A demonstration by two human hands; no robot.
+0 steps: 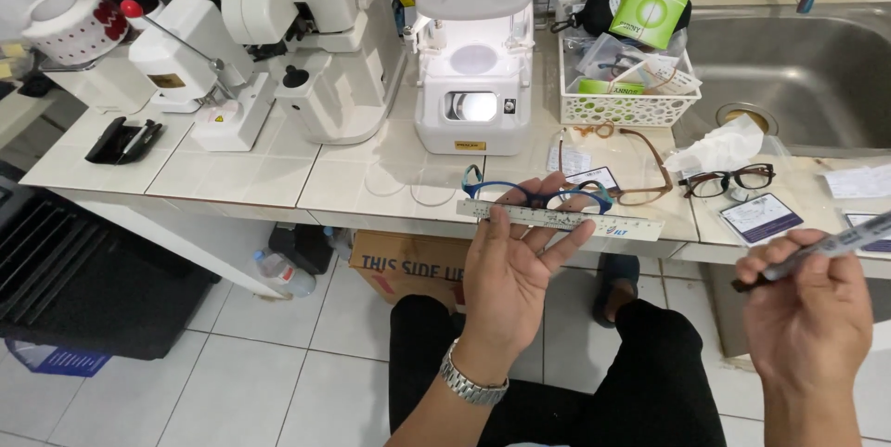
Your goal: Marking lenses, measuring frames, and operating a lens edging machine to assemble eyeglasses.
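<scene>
My left hand [512, 278] is raised palm up in front of the counter edge, holding a blue glasses frame [534, 194] and a clear plastic ruler [560, 220] laid across its fingers. A metal watch sits on that wrist. My right hand [807, 312], at the lower right, grips a dark marker pen [817, 248] that points up to the right. My black-clad knees show below both hands.
On the tiled counter [353, 182] stand white optical machines [469, 57], a white basket [624, 85] of packets, a brown frame [640, 164], a dark frame [729, 181], cards and a tissue. A steel sink [798, 66] lies right. A cardboard box [408, 269] sits underneath.
</scene>
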